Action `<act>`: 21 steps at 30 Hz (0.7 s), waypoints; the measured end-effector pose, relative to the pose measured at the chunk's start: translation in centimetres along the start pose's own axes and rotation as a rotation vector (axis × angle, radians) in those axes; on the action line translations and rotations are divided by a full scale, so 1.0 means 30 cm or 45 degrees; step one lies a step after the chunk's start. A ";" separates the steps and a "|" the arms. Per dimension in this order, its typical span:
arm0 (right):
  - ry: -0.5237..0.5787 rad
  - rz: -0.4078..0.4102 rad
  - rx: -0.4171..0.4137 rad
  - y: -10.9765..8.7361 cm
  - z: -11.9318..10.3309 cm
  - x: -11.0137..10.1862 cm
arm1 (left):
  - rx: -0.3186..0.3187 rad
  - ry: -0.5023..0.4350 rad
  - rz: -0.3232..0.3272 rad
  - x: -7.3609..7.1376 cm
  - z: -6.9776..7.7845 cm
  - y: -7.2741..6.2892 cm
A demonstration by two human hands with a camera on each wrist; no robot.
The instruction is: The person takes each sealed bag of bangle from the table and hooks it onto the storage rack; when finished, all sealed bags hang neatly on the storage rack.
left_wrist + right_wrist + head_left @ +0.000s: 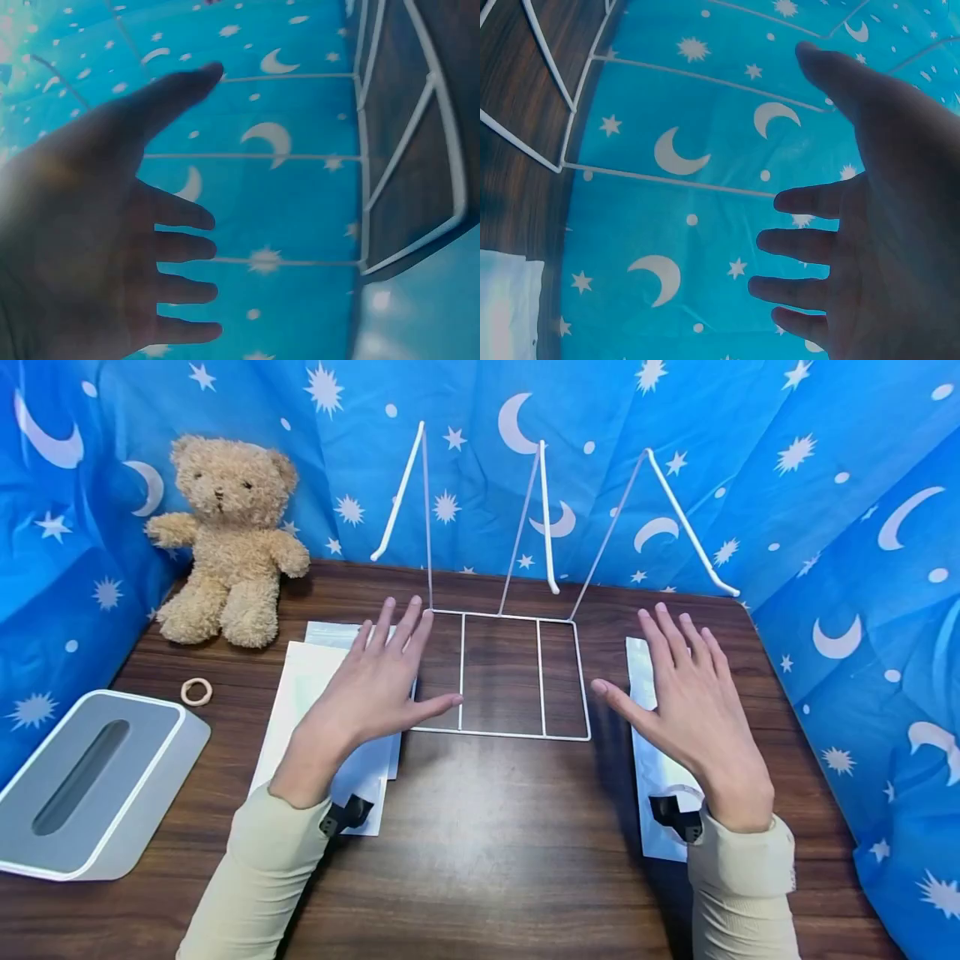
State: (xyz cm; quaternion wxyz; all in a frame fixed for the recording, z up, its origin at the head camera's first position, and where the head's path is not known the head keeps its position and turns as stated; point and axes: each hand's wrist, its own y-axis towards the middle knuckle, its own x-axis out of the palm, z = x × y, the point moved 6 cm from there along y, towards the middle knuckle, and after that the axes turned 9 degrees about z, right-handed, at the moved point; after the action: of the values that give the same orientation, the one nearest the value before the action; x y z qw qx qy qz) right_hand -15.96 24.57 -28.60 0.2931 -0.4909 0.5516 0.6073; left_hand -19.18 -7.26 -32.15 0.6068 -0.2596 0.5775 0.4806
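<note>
My left hand [378,681] is held with fingers straight and thumb spread, over the white packets on the left, and holds nothing. My right hand [686,702] is stretched out the same way above a silvery white packet [643,672] on the right. Between the hands stands a white wire rack [588,693], with a flat rectangular base and three tall prongs bent over at the top. A white packet [288,710] lies partly under the left forearm, overlapping another packet [330,633]. Both wrist views show the palms bare, with the rack's wires beyond.
A tan teddy bear [232,539] sits at the back left. In front of it lie a small wooden ring [197,692] and a grey-topped white tissue box [142,777] with a slot. Blue cloth [472,485] with moons and stars encloses the dark wooden table [495,843] at the back and sides.
</note>
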 end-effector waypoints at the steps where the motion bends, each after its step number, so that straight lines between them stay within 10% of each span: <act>1: 0.003 0.002 0.014 -0.004 0.006 -0.005 | 0.002 -0.011 -0.014 0.015 0.004 0.001; 11: 0.070 0.030 0.115 -0.097 0.097 -0.026 | 0.031 -0.054 -0.088 0.186 -0.025 -0.081; 21: 0.097 -0.054 0.296 -0.251 0.246 0.046 | 0.042 -0.018 -0.049 0.234 -0.062 -0.120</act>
State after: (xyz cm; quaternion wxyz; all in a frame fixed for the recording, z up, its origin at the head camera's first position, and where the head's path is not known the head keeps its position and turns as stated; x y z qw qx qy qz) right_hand -11.68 33.04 -33.41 0.3397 -0.4878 0.6185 0.5139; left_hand -17.73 -8.34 -40.04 0.6242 -0.2570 0.5759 0.4612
